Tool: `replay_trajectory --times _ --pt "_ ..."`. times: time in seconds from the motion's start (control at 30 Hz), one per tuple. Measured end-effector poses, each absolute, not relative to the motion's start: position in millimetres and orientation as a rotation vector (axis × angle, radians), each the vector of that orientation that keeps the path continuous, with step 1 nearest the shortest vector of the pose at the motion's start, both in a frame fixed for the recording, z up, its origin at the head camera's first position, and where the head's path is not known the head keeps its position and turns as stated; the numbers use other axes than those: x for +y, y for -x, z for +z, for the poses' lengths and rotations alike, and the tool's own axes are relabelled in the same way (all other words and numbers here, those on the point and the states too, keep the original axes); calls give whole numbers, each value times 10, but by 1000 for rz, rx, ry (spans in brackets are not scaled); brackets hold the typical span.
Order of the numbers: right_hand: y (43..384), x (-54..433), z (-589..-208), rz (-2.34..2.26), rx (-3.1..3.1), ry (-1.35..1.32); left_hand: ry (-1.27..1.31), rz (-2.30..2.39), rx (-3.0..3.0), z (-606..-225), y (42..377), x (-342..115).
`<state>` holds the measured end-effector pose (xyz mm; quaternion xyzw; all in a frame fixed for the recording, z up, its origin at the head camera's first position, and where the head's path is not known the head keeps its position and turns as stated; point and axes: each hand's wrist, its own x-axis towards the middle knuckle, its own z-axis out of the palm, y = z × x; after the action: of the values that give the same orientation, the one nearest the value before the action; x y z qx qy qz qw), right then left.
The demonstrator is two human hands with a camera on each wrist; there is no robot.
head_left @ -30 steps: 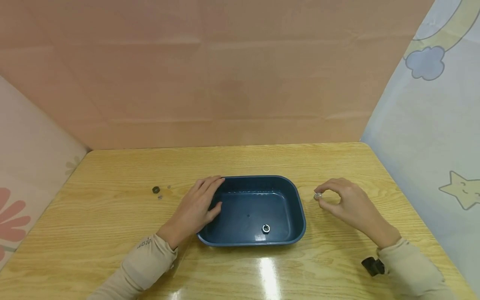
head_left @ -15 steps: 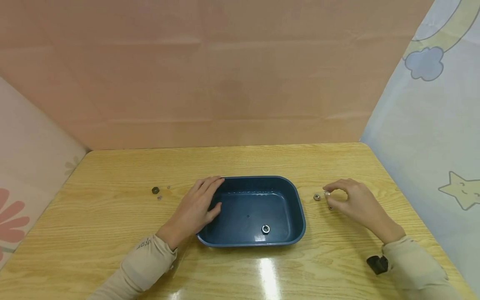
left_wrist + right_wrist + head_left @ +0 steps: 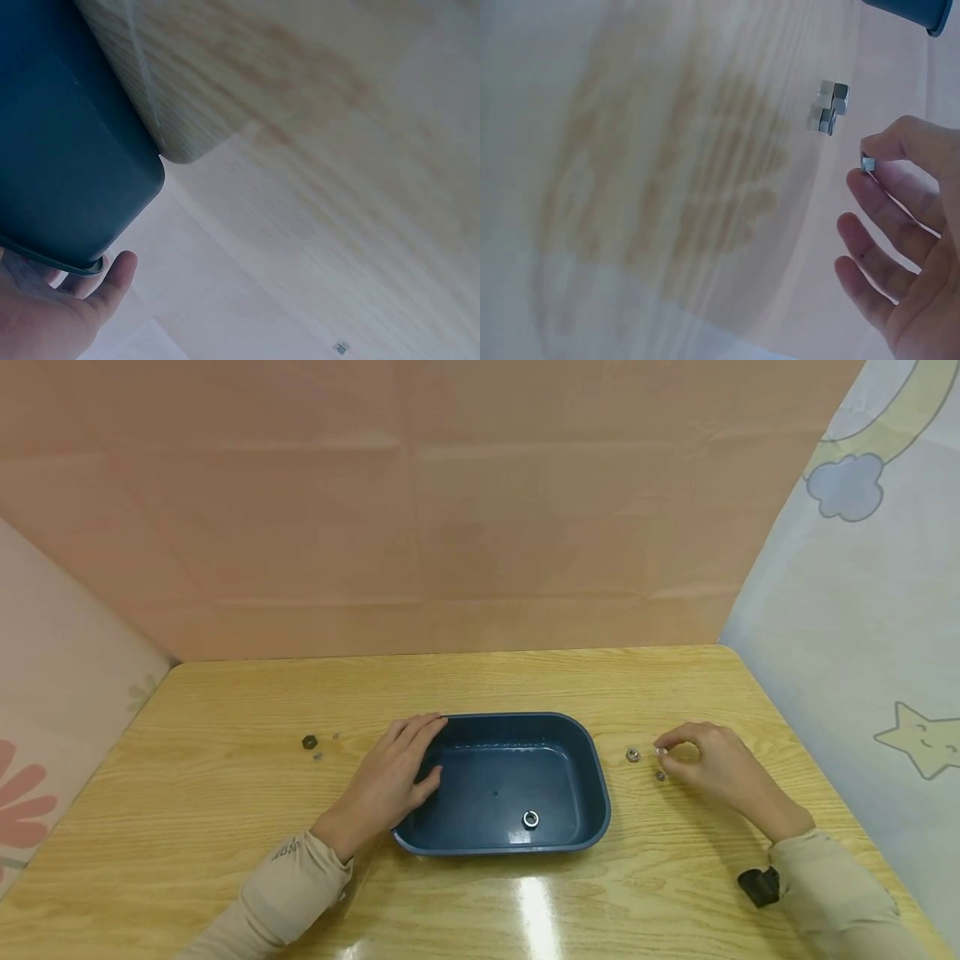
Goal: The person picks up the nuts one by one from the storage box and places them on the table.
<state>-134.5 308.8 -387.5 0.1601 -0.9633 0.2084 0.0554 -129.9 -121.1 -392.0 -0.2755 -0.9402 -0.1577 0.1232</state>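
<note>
My left hand (image 3: 386, 777) rests over the left rim of a blue plastic tray (image 3: 502, 850), fingers at its far left corner and thumb over the inside. A nut (image 3: 530, 820) lies in the tray near its front wall. Right of the tray, my right hand (image 3: 720, 768) pinches a small silvery nut (image 3: 868, 163) between thumb and index finger, the other fingers loosely bent in the right wrist view. A larger nut (image 3: 633, 755) lies just left of those fingertips. Another small nut (image 3: 660, 775) is on the table just below them.
On the table's left side lie a dark nut (image 3: 310, 742) and two tiny metal pieces, one a small nut-like piece (image 3: 318, 757), too small to tell exactly. The wooden table (image 3: 225, 860) has patterned sheets standing at its back and sides. A black strap piece (image 3: 759, 887) sits at the right sleeve.
My right fingertips have moved right, away from the larger nut, which now lies uncovered on the table. The small nut below them has come into view. My left hand and the tray stay put.
</note>
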Motion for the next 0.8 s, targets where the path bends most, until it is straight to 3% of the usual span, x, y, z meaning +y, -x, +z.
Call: replay_trajectory --times 0.8 --pt "1373 3161 -3923 588 -3049 -487 794 -473 -2744 -3901 1291 -1207"
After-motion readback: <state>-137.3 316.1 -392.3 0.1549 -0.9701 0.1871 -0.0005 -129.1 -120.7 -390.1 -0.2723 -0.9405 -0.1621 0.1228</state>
